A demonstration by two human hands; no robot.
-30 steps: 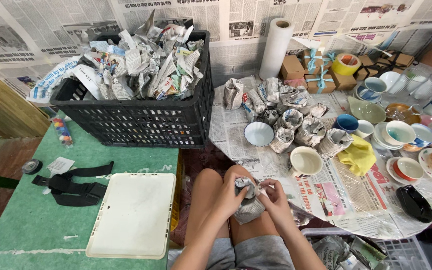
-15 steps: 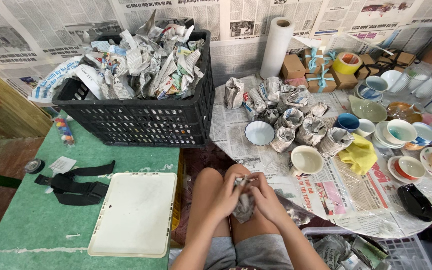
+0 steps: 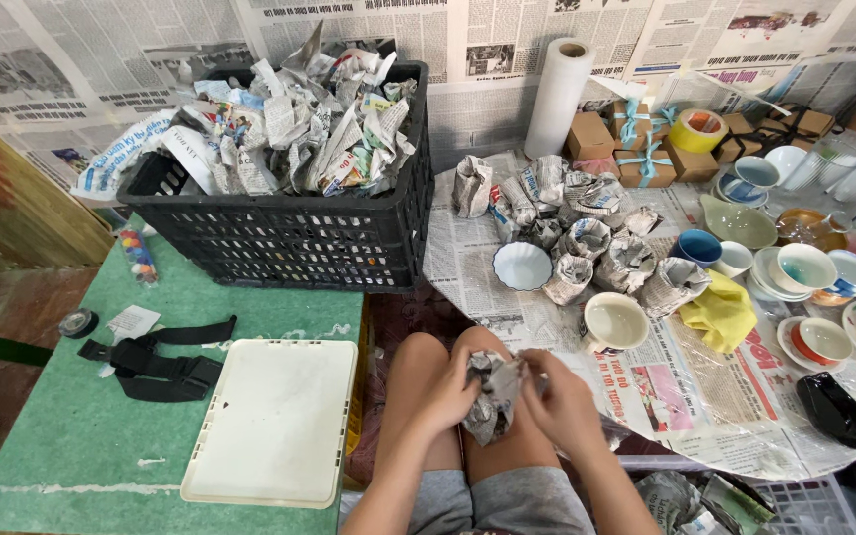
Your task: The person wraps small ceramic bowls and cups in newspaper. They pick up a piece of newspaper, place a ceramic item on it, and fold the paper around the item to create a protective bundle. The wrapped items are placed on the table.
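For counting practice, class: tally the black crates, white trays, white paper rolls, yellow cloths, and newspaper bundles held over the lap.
Black crate: 1
White tray: 1
Paper roll: 1
Yellow cloth: 1
Held newspaper bundle: 1
Total: 5

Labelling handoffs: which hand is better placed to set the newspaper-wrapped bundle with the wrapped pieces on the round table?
Right, probably. Both hands grip the bundle over the knees, but the right hand is on the side of the round table and wrapped pieces; the left hand faces the white tray.
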